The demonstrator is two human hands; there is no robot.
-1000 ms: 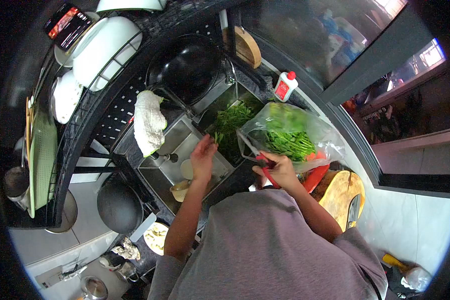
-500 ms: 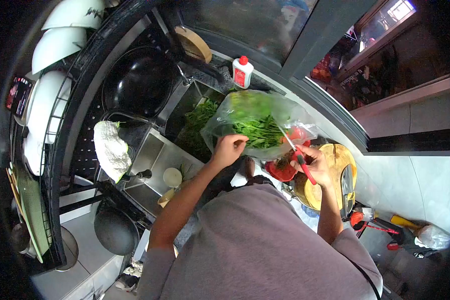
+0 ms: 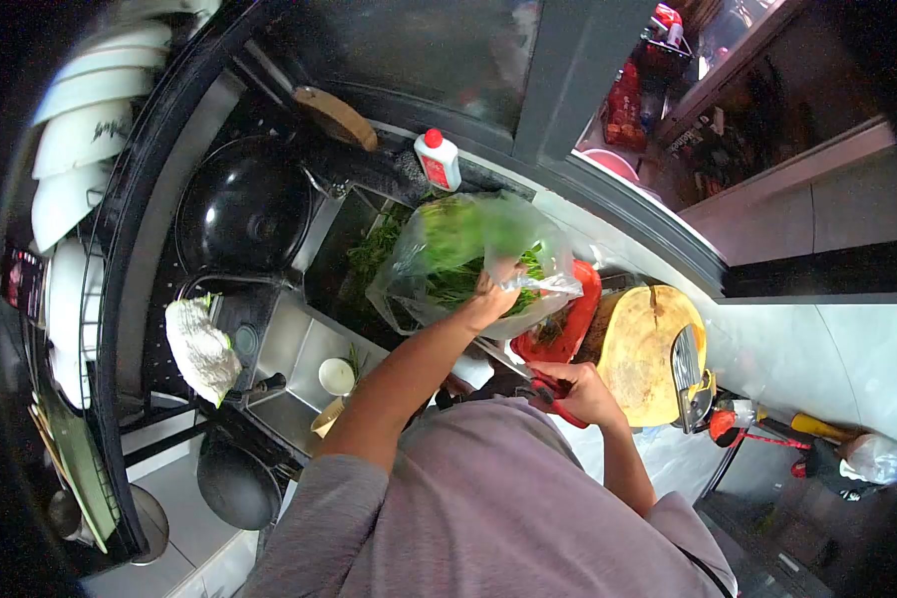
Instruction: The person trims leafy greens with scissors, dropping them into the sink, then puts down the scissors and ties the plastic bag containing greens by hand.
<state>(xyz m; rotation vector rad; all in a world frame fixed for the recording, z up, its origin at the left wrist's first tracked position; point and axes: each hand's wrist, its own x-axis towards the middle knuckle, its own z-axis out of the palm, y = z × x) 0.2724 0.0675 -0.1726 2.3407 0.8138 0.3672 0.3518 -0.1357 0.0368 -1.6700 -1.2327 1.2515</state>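
Observation:
A clear plastic bag (image 3: 394, 299) full of leafy greens (image 3: 453, 282) lies open across the edge of the sink. My left hand (image 3: 493, 296) reaches into the bag's mouth, its fingers curled around some of the greens; the fingertips are partly hidden and blurred. My right hand (image 3: 586, 394) is closed on the red-handled scissors (image 3: 566, 411), held low near my waist. Their blades point up and left, toward the bag. Just beyond the right hand stands a red basket (image 3: 586, 299), with some plant scraps in it.
A round wooden chopping board (image 3: 653, 349) with a cleaver (image 3: 685, 369) at its side lies to the right. More greens (image 3: 369, 254) fill the far sink basin; a cup (image 3: 336, 376) sits in the near one (image 3: 287, 414). A white bottle (image 3: 437, 161) stands behind, and a wok (image 3: 244, 204) is at left.
My left hand has moved right and into the bag among the greens. My right hand has come down toward my body, the scissors lowered away from the bag. The view has shifted.

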